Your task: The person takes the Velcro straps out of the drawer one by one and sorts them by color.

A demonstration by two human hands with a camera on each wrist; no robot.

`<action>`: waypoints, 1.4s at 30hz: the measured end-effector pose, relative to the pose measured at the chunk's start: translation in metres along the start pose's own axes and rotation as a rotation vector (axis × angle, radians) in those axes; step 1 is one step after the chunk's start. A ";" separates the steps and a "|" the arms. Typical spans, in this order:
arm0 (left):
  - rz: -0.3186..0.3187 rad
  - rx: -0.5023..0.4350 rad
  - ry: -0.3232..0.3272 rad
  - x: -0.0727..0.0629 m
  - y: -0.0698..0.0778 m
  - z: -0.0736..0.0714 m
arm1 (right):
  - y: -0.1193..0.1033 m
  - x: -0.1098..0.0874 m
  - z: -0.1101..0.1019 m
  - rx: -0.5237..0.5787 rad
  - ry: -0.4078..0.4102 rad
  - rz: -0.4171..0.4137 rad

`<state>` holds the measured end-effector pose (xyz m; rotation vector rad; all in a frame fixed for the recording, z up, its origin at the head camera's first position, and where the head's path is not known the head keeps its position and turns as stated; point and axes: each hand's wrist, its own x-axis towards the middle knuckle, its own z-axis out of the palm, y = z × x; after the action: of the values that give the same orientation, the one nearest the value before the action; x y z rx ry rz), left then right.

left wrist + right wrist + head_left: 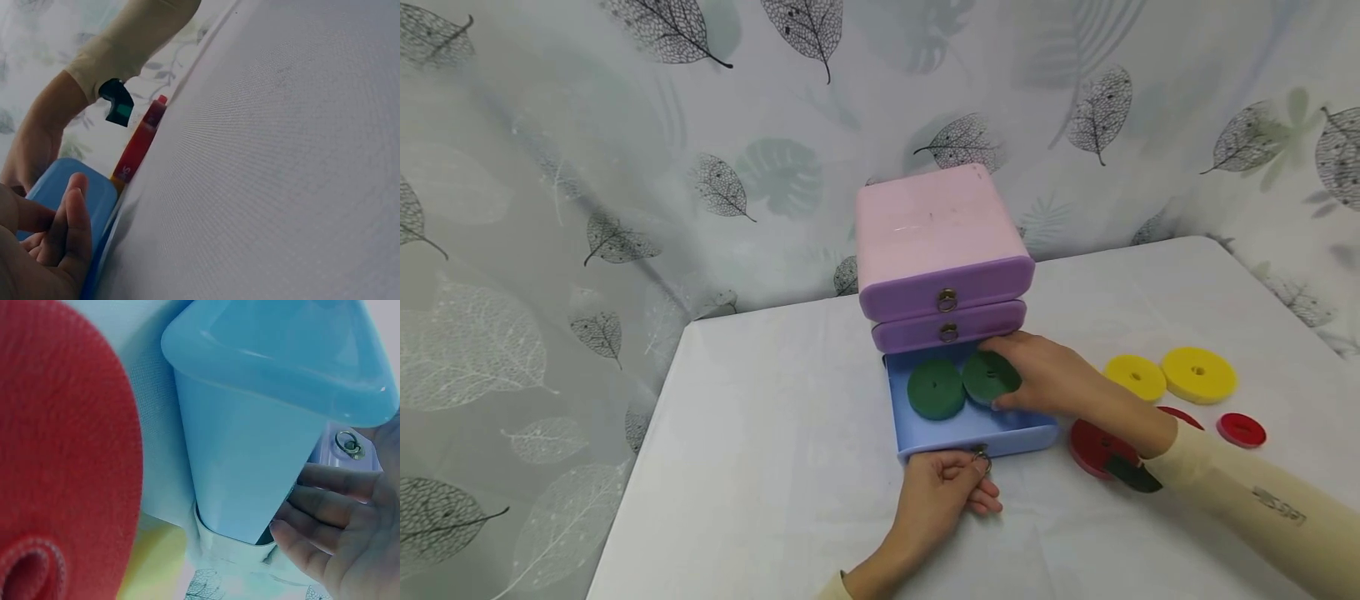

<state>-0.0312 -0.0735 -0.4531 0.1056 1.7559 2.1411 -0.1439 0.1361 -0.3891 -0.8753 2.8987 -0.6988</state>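
A blue drawer [936, 442] stands pulled out from the bottom of a small pink and purple cabinet [932, 221]. My left hand [934, 493] is at its front, thumb and forefinger pinching the metal ring pull [988, 465]. Two green discs [935, 390] with centre holes lie side by side in the drawer. Reaching in from the right, my right hand [1051, 377] holds the right green disc [987, 379] between thumb and fingers. In the right wrist view the drawer's side [244, 444] hides that disc, while several fingers [325, 503] show above the drawer edge.
Right of the cabinet lie two yellow discs [1199, 375], a large red disc [1090, 446] partly under my right forearm, and a small red ring-shaped piece [1242, 430]. Two purple drawers [951, 287] above are shut. A leaf-patterned curtain [775, 183] hangs behind the white table [760, 433].
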 end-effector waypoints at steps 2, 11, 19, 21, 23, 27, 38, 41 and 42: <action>0.002 0.002 -0.003 0.000 0.000 0.000 | 0.000 -0.001 -0.001 0.013 0.002 0.003; 0.014 0.009 -0.009 0.002 0.000 0.000 | -0.002 -0.007 -0.004 0.076 0.021 -0.006; 0.019 0.009 -0.007 0.002 0.000 0.001 | -0.003 -0.009 -0.004 0.125 0.043 -0.026; 0.020 0.012 -0.007 0.002 0.001 0.001 | -0.003 -0.010 -0.003 0.139 0.049 -0.034; 0.019 0.016 -0.007 0.001 0.001 0.001 | -0.004 -0.010 -0.002 0.153 0.057 -0.038; 0.014 0.021 -0.005 0.001 0.002 0.000 | -0.007 -0.010 0.001 0.176 0.077 -0.052; 0.007 0.022 -0.008 0.002 0.001 0.001 | -0.010 -0.010 0.006 0.180 0.085 -0.052; 0.012 0.025 -0.009 0.002 0.001 0.001 | -0.008 -0.010 0.007 0.185 0.089 -0.047; 0.014 0.026 -0.009 0.002 0.001 0.001 | -0.008 -0.010 0.008 0.188 0.090 -0.047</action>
<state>-0.0333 -0.0725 -0.4523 0.1343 1.7839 2.1246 -0.1305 0.1323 -0.3935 -0.9131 2.8357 -1.0210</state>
